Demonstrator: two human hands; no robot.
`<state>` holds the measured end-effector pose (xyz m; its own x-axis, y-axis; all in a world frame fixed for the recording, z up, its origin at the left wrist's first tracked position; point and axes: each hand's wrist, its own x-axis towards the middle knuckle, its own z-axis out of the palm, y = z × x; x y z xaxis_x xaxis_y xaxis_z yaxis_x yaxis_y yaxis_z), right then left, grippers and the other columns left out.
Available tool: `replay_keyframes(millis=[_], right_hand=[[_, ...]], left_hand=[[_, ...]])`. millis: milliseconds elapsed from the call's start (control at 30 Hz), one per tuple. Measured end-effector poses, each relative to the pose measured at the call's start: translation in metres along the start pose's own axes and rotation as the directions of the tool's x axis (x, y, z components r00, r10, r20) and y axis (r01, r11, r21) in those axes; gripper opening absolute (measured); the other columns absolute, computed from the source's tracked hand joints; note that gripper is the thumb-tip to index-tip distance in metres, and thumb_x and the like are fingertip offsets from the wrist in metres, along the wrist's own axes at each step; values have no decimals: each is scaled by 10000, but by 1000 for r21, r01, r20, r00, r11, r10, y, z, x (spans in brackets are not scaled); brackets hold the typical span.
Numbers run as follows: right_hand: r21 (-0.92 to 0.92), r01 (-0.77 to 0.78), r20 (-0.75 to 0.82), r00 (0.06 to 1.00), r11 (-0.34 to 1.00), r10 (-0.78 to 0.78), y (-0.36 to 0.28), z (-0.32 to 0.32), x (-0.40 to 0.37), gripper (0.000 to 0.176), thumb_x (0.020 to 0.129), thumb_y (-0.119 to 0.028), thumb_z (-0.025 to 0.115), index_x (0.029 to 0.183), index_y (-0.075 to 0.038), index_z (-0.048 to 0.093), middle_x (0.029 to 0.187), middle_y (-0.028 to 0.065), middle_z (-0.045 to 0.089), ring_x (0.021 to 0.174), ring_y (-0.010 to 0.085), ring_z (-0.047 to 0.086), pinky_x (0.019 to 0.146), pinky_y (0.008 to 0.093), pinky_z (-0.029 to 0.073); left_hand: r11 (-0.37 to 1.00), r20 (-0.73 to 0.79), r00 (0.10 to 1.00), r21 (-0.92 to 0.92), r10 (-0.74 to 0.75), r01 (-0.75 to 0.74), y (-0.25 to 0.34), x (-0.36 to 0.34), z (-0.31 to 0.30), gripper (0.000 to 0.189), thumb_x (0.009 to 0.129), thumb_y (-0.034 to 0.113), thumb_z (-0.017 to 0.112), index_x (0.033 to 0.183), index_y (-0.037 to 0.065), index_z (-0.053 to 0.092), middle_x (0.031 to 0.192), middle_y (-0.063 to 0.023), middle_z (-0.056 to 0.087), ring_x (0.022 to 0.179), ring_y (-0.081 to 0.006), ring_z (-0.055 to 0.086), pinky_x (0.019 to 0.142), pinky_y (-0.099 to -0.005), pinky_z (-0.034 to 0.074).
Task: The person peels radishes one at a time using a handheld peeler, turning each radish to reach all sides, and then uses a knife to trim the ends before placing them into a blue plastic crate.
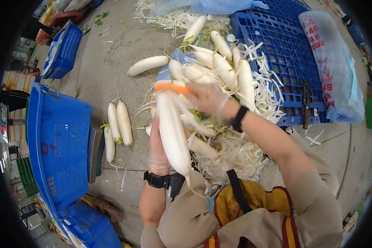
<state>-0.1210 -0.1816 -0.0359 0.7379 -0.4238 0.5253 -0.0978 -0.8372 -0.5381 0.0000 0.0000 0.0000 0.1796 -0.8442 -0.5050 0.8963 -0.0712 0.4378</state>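
A large white daikon [173, 134] hangs root-tip down over my lap, with my left hand [157, 144] closed around it from underneath. My right hand [211, 99], in a thin clear glove, grips an orange peeler [169, 87] that lies across the daikon's top end. Motion blurs my right fingers and a strip of peel beside them. Just past my hands is a heap of daikons [206, 70]. Long white peelings [235, 165] pile up below it, next to my knees.
Three daikons [122, 122] lie on the concrete to the left, near a tall blue crate [60, 144]. At the right are a blue plastic pallet [285, 45] with a knife [306, 103] on it and a printed plastic bag [330, 66]. Another blue basket [66, 49] stands far left.
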Motion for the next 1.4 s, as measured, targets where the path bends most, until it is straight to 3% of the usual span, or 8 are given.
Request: replay_keyframes(millis=[100, 233, 533, 700, 933, 1067, 1333, 1400], right_hand=[[-27, -252, 102, 962, 967, 253, -15, -16, -19, 146, 796, -215, 629, 758, -98, 552, 566, 120, 550, 492, 308, 562, 486, 419, 456], [93, 37, 488, 870, 995, -78, -87, -42, -59, 135, 807, -219, 618, 745, -112, 563, 545, 99, 521, 478, 297, 545, 439, 377, 418], [174, -315, 113, 948, 933, 299, -48, -24, -14, 161, 855, -228, 568, 812, -74, 564, 641, 145, 555, 555, 346, 559, 490, 415, 436], [249, 99, 316, 932, 963, -178, -88, -36, -59, 112, 819, -240, 583, 789, -132, 586, 655, 102, 567, 550, 281, 572, 496, 393, 441], [88, -362, 237, 912, 928, 334, -41, -30, -16, 200, 840, -279, 567, 841, -80, 581, 688, 155, 578, 597, 338, 589, 526, 406, 466], [350, 42, 317, 935, 936, -160, -81, -42, -58, 180, 818, -272, 593, 799, -93, 589, 617, 140, 559, 566, 328, 581, 500, 401, 456], [29, -336, 170, 930, 941, 327, -33, -37, -15, 173, 864, -288, 549, 909, -128, 598, 663, 114, 617, 541, 281, 594, 481, 388, 474], [169, 80, 174, 979, 982, -110, -60, -43, -45, 123, 834, -256, 593, 881, -144, 610, 563, 63, 552, 479, 240, 571, 445, 348, 463]], left_hand=[[997, 182, 982, -41, -52, 60, -11, -13, 9, 539, 905, 526, 435, 1168, 62, 514, 931, -106, 615, 768, -218, 632, 707, -364, 554], [1000, -110, 994, -8, 25, -26, -2, -20, 24, 489, 925, 469, 417, 1141, 46, 531, 902, -106, 612, 740, -206, 611, 647, -344, 529], [998, -24, 998, 27, 64, -64, -2, -10, 34, 519, 909, 481, 422, 1152, 35, 531, 933, -109, 622, 809, -216, 628, 683, -345, 549], [993, 11, 997, -88, 74, -73, -1, -12, 21, 513, 916, 470, 415, 1145, 26, 534, 954, -138, 626, 803, -252, 633, 681, -351, 552], [996, 28, 999, -74, -40, 42, 4, -3, 28, 490, 927, 457, 406, 1134, 34, 539, 932, -138, 629, 752, -249, 639, 656, -351, 556], [1000, 6, 1000, -10, -13, 13, 5, -12, 31, 463, 927, 450, 421, 1123, 50, 545, 913, -99, 602, 729, -190, 576, 610, -317, 503], [1000, 41, 999, -4, -16, 17, 0, -13, 47, 473, 944, 449, 382, 1143, 49, 538, 907, -84, 616, 736, -189, 598, 619, -286, 512], [998, -123, 991, 54, 44, -38, 0, -16, 49, 477, 944, 452, 394, 1145, 43, 534, 899, -66, 601, 721, -169, 556, 611, -259, 471]])
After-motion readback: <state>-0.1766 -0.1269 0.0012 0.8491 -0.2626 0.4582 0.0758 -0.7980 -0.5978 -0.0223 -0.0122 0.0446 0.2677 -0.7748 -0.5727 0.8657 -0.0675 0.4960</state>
